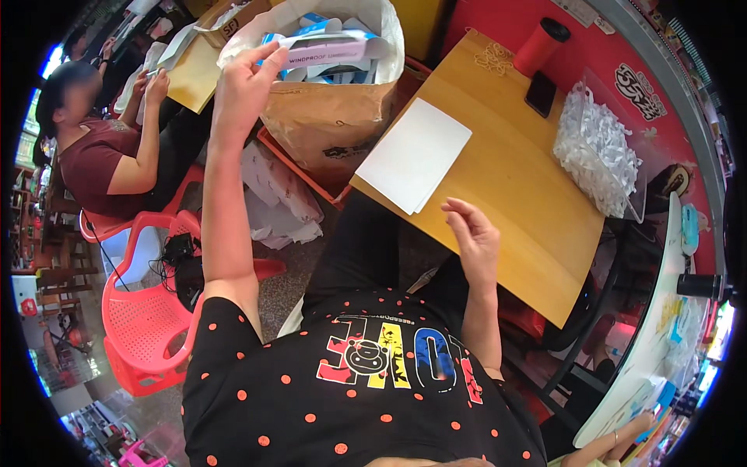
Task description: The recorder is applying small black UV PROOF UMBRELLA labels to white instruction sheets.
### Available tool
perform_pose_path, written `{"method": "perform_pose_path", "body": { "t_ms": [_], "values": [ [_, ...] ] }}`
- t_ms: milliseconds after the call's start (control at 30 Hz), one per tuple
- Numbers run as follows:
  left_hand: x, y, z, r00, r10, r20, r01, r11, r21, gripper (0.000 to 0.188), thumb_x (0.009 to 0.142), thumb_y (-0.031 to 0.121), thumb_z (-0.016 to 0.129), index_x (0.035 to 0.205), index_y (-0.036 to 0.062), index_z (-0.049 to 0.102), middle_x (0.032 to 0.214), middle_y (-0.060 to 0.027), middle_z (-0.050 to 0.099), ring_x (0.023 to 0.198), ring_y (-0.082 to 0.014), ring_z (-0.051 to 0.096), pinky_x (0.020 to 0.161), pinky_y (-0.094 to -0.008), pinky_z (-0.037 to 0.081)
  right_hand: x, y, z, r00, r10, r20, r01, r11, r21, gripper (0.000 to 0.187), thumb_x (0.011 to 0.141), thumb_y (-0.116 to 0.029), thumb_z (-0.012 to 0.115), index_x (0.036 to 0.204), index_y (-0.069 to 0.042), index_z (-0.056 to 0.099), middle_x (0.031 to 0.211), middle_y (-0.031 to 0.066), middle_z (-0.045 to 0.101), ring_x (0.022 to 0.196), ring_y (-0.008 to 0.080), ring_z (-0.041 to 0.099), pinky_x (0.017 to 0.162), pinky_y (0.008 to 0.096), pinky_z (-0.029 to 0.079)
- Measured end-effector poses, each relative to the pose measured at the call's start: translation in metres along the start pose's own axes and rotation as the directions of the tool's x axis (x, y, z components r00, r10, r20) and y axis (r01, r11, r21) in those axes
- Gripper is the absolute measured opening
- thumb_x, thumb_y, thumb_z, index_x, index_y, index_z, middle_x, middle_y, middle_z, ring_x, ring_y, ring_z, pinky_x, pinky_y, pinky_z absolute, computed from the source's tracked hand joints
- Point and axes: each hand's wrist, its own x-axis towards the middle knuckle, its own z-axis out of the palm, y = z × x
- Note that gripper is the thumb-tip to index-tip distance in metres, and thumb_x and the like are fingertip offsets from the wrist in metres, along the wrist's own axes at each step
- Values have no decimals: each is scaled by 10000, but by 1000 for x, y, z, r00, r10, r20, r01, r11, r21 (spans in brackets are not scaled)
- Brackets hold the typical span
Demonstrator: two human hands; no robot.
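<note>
My left hand (253, 82) reaches forward over a large bag. Its thumb and fingers pinch one end of a pale lavender printed paper band (327, 53), which looks like a loop-shaped packaging sleeve. Beneath it, the brown-and-white sack (327, 109) stands with its mouth spread, filled with blue and white paper pieces (311, 31). Over the near edge of the wooden table hovers my right hand (476, 241), fingers loosely curved with the thumb apart from them and nothing visible between. Nearest to it lies a small stack of white paper sheets (416, 156).
On the wooden table (513, 179) are a clear bin of white strips (595, 152), a dark phone (541, 93), a red cylinder with a black top (541, 45) and rubber bands (495, 59). A red chair (148, 335) and a seated person (109, 152) are at left.
</note>
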Motion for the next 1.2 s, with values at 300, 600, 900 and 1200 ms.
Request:
{"method": "perform_pose_path", "body": {
  "t_ms": [300,600,900,1200],
  "values": [
    [-80,-7,29,920,320,-226,-316,947,56,261,829,105,687,1075,22,657,1098,-118,624,879,-176,613,756,-283,498,21,10,30,898,-355,261,435,617,-656,730,665,-221,792,1297,-51,469,1276,121,521,1038,301,505,876,397,403],
    [-171,-72,48,987,-134,92,152,960,-236,177,870,67,631,1021,-18,669,998,-85,660,889,-133,625,780,-244,492,20,18,33,819,-482,310,547,495,-675,398,717,-117,706,1083,-33,573,1096,70,618,850,208,570,774,358,418],
    [-206,-57,73,909,-213,359,385,760,-524,182,905,89,595,1034,-14,674,923,-79,695,784,-106,649,674,-212,488,19,39,34,739,-619,266,621,473,-625,156,748,-17,656,897,-50,627,920,58,676,748,190,613,697,318,444],
    [-229,-47,66,836,-200,511,529,541,-654,309,941,217,557,1107,-36,623,989,-132,681,838,-183,669,706,-263,524,5,28,24,584,-798,149,688,390,-612,203,722,-16,613,923,5,633,1051,139,643,769,244,622,687,328,486]
  ]
}}
